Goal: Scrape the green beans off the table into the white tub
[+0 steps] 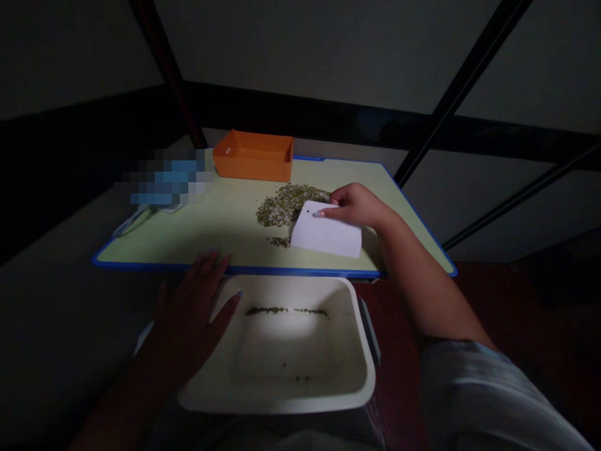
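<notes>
Between thumb and fingers, my right hand (354, 207) grips a white flat scraper (328, 233) with a small hole near its corner. The scraper's edge stands by a spread pile of small green beans or seeds (286, 203) on the pale tabletop (216, 219). A few more lie in a small cluster closer to me. My left hand (195, 313) has its fingers stretched out over the left rim of a white plastic basin (300, 404), thumb apart. Some of the green seeds lie in the basin, mostly along its far inner edge.
An orange open tray (256, 166) stands at the table's back. At the left is a blurred-out blue object (171, 181) with a cable (129, 220). The table has a blue edge (300, 272), with the basin just below it. Dark-framed wall panels (305, 50) rise behind.
</notes>
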`<state>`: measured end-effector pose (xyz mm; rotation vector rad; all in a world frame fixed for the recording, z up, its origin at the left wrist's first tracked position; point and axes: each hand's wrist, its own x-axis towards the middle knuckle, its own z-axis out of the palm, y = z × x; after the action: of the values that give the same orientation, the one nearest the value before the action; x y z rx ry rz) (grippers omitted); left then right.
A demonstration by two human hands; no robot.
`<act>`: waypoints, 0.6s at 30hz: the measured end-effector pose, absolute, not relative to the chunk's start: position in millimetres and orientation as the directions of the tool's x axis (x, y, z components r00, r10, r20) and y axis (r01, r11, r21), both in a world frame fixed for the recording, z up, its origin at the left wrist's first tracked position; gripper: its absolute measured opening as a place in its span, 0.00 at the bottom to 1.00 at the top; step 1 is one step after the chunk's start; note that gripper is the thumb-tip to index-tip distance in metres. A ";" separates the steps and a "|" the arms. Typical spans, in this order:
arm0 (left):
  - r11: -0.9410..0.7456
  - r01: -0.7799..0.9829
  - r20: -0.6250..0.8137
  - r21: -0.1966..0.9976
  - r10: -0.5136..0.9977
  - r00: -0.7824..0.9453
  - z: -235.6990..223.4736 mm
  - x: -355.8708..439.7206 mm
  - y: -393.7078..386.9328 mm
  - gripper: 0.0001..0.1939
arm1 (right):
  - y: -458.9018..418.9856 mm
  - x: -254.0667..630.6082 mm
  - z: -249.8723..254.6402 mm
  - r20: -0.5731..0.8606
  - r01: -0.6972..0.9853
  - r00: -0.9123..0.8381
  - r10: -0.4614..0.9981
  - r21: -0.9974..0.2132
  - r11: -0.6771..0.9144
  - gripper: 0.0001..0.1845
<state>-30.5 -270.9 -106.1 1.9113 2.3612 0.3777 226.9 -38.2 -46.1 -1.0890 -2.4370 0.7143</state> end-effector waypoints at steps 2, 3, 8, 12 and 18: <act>0.191 0.953 0.085 0.236 0.973 -0.215 -105.5 -30.1 -270.8 0.32 | -37.9 227.2 -46.0 0.141 0.574 -0.629 0.764 -0.579 0.579 0.26; 0.192 0.953 0.082 0.235 0.973 -0.216 -105.4 -30.0 -270.7 0.32 | -37.8 227.1 -46.0 0.146 0.575 -0.628 0.764 -0.575 0.582 0.26; 0.194 0.951 0.075 0.239 0.973 -0.218 -106.2 -30.7 -271.0 0.32 | -38.0 225.6 -46.7 0.145 0.575 -0.630 0.763 -0.574 0.584 0.27; 0.192 0.951 0.074 0.241 0.974 -0.215 -105.1 -30.6 -270.6 0.31 | -39.3 224.7 -46.8 0.141 0.565 -0.633 0.761 -0.588 0.579 0.28; 0.177 0.953 0.105 0.245 0.973 -0.208 -106.6 -31.5 -271.0 0.31 | -38.8 224.9 -47.7 0.125 0.566 -0.629 0.767 -0.602 0.563 0.27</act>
<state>-31.5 -271.0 -106.6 1.9282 2.3511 0.3971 224.9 -38.8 -47.7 -1.0847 -2.4257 0.7403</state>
